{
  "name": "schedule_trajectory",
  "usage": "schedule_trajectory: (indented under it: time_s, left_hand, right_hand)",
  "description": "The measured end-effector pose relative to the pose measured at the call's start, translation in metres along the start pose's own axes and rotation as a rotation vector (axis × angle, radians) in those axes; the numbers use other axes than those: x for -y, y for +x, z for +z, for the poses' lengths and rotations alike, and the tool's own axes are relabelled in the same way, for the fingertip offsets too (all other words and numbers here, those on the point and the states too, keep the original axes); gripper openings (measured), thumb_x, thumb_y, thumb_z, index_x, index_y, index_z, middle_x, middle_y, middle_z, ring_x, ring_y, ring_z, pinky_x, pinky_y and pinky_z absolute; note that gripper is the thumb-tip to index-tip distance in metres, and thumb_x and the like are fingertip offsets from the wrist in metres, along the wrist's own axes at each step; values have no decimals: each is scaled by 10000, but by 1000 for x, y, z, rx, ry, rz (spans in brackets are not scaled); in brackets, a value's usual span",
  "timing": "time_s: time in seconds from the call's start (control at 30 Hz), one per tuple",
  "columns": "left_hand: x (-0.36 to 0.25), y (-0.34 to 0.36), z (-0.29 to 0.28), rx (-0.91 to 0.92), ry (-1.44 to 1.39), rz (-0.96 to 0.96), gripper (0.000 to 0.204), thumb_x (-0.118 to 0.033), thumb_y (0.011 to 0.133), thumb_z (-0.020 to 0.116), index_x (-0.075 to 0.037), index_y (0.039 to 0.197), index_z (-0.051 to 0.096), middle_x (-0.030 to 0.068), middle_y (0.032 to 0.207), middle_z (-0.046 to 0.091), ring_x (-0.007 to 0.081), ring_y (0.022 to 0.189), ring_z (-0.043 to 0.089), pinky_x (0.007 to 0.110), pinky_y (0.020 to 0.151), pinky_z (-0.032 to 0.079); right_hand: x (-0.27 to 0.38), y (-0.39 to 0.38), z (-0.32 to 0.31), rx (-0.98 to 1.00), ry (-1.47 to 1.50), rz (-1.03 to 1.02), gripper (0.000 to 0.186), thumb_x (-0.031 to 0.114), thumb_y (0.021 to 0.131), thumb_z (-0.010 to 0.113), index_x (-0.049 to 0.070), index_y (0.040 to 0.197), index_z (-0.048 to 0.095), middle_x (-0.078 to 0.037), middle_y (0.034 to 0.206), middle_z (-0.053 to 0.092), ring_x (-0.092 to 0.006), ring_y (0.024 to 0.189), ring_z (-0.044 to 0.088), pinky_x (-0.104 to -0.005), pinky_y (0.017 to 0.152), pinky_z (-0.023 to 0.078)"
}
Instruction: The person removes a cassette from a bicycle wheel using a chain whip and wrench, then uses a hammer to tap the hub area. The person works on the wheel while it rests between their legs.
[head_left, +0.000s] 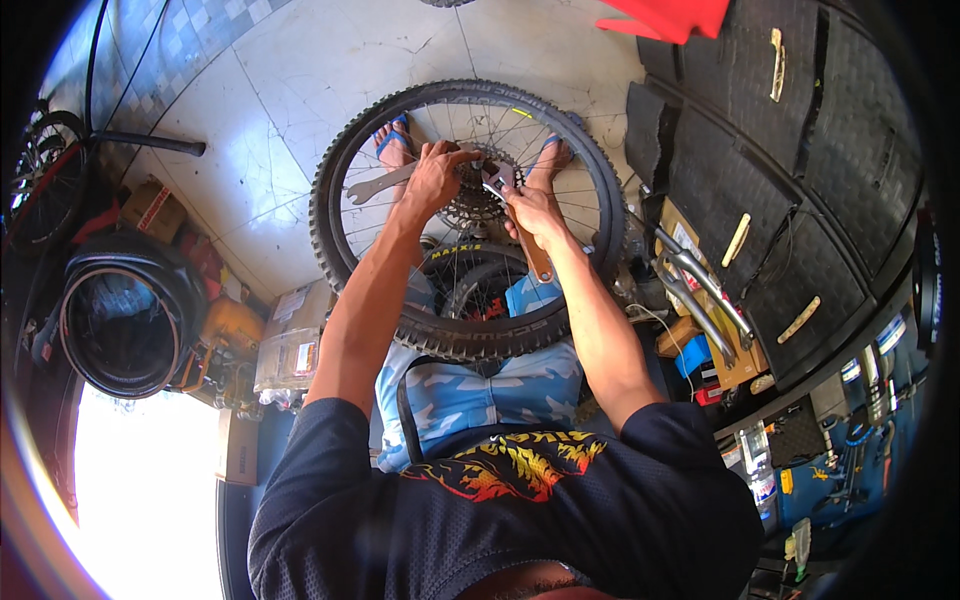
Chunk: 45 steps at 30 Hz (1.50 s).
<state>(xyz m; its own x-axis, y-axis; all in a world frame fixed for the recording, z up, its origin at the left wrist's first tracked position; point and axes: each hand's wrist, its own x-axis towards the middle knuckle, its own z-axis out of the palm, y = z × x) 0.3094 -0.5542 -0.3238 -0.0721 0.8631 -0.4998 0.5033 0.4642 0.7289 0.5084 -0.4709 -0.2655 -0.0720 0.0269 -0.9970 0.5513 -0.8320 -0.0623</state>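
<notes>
A bicycle wheel (329, 215) with a knobby black tyre lies across my legs, above a second tyre (451, 251). My left hand (433, 183) grips a flat silver cone wrench (372, 188) near the hub, fingertips reaching the centre. My right hand (532, 216) is closed on an adjustable wrench (538, 260) with an orange-brown handle; its silver head sits at the hub, over the cassette (462, 212). Exactly what the jaws and left fingertips touch is too small to tell. My sandalled feet (549, 156) show through the spokes.
Tyres and rims (120, 330), boxes (295, 350) and a bicycle (45, 180) crowd the left. On the right are black cabinets (680, 150), a suspension fork (690, 295) and a tool board (850, 460). A red object (670, 15) is at the top.
</notes>
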Motion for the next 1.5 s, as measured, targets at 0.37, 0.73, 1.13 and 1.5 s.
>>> schedule_trajectory:
  time_s: [0.37, 0.73, 1.13, 1.5]
  left_hand:
    - [-7, 5, -5, 81, 19, -36, 659, 111, 732, 512, -205, 1258, 751, 154, 1076, 656, 348, 1092, 564, 429, 1017, 419]
    - [-7, 9, -8, 120, 92, -40, 568, 28, 790, 538, -221, 1252, 755, 178, 1080, 642, 362, 1070, 547, 415, 983, 447]
    - [-16, -5, -15, 165, 249, -62, 679, 17, 831, 541, -285, 1438, 590, 150, 1237, 585, 358, 1194, 528, 433, 1037, 451]
    - [2, -121, -46, 172, 644, -413, 356, -134, 845, 690, -72, 1166, 550, 166, 1150, 630, 354, 1128, 624, 505, 879, 510]
  right_hand:
    - [19, 23, 37, 20, 100, 106, 367, 372, 1033, 567, 31, 907, 619, -44, 670, 579, -161, 469, 540, -337, 412, 472]
    - [21, 31, 37, -26, 214, 103, 227, 265, 1000, 596, 52, 958, 664, -52, 754, 641, -150, 508, 560, -324, 409, 463]
    - [21, 33, 21, 59, -3, 17, 254, 311, 1041, 594, 60, 1013, 616, -12, 752, 574, -107, 543, 533, -280, 428, 437]
    - [2, -31, -35, -263, -1143, -406, 421, 279, 915, 716, 44, 1230, 564, -227, 1011, 711, -426, 970, 699, -529, 795, 543]
